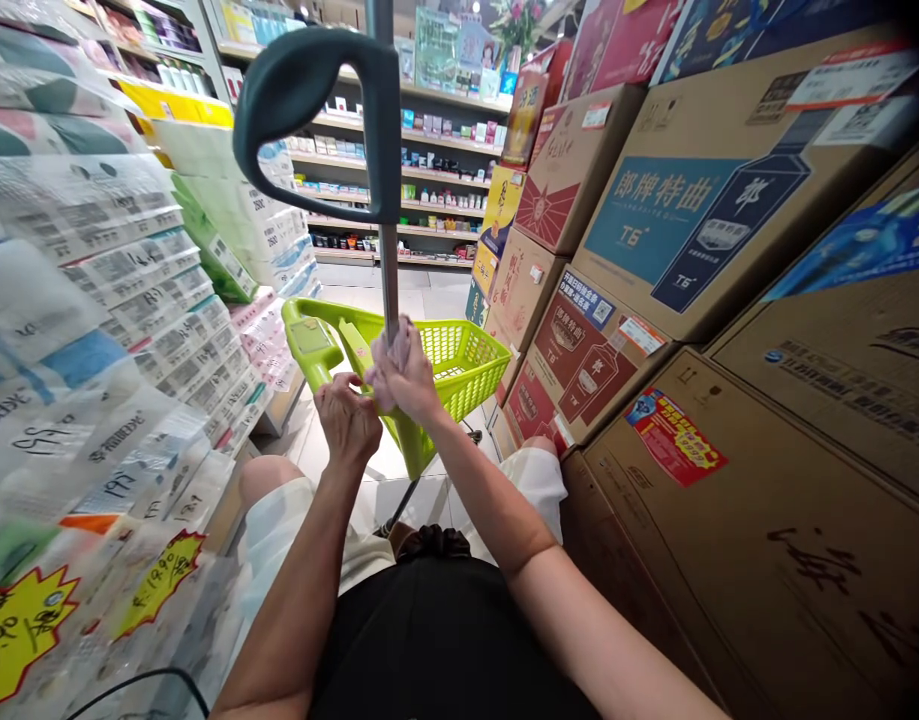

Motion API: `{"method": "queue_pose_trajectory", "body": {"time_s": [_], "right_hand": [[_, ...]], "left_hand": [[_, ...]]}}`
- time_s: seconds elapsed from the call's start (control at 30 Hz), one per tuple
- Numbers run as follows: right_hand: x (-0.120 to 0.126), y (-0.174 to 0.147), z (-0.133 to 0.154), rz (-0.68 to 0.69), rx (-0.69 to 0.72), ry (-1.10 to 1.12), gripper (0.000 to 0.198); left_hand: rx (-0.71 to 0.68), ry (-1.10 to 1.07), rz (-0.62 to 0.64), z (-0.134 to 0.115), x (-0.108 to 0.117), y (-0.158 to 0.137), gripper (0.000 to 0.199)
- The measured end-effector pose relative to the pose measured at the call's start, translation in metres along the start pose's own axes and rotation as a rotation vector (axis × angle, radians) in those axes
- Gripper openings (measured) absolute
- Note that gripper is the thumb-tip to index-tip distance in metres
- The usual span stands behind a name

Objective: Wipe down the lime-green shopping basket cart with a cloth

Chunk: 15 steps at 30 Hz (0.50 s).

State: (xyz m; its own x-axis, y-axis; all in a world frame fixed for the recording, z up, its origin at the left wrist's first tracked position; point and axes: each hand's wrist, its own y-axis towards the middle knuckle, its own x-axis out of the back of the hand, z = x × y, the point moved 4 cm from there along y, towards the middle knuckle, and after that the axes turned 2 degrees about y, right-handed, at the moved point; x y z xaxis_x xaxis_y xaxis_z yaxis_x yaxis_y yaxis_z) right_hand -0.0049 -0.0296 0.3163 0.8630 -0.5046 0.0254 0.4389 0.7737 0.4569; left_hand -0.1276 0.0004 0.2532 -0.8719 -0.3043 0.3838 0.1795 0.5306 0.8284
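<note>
A lime-green shopping basket (470, 378) with perforated walls stands on the floor in front of my knees. Its dark grey pull handle (384, 120) rises on a metal pole toward me. My right hand (412, 385) is closed on a crumpled pale lilac cloth (396, 360), pressed against the basket's near rim beside the pole. Close by on the left, my left hand (348, 418) has its fingers curled over the green rim. The undersides of both hands' fingers are partly hidden.
Wrapped paper packs (121, 270) are piled along the left, with yellow price tags (24, 630). Cardboard cartons (654, 220) form a tall stack close on the right. Shelves of small goods (444, 180) stand beyond the tiled floor (429, 290).
</note>
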Motion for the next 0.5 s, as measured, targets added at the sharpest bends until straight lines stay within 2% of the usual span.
{"method": "queue_pose_trajectory", "body": {"time_s": [0.1, 0.2, 0.3, 0.33, 0.4, 0.5], "right_hand": [[0.007, -0.005, -0.024, -0.005, -0.063, -0.086, 0.045], [0.007, 0.006, -0.025, 0.070, 0.002, -0.182, 0.043], [-0.001, -0.010, -0.038, -0.025, 0.077, -0.407, 0.050], [-0.006, -0.023, -0.049, -0.084, 0.089, -0.497, 0.053], [-0.018, -0.056, -0.078, -0.193, 0.081, -0.661, 0.061], [-0.031, -0.093, -0.124, -0.259, -0.074, -0.721, 0.061]], "left_hand": [[0.035, -0.024, 0.068, 0.007, 0.009, 0.015, 0.034], [0.008, -0.020, 0.205, 0.028, 0.020, 0.042, 0.037], [-0.056, -0.069, 0.346, 0.047, 0.019, 0.061, 0.048], [-0.041, -0.096, 0.343, 0.051, 0.018, 0.062, 0.052], [0.024, -0.130, 0.253, 0.053, 0.014, 0.060, 0.056], [0.100, -0.134, 0.088, 0.044, 0.011, 0.048, 0.059]]}}
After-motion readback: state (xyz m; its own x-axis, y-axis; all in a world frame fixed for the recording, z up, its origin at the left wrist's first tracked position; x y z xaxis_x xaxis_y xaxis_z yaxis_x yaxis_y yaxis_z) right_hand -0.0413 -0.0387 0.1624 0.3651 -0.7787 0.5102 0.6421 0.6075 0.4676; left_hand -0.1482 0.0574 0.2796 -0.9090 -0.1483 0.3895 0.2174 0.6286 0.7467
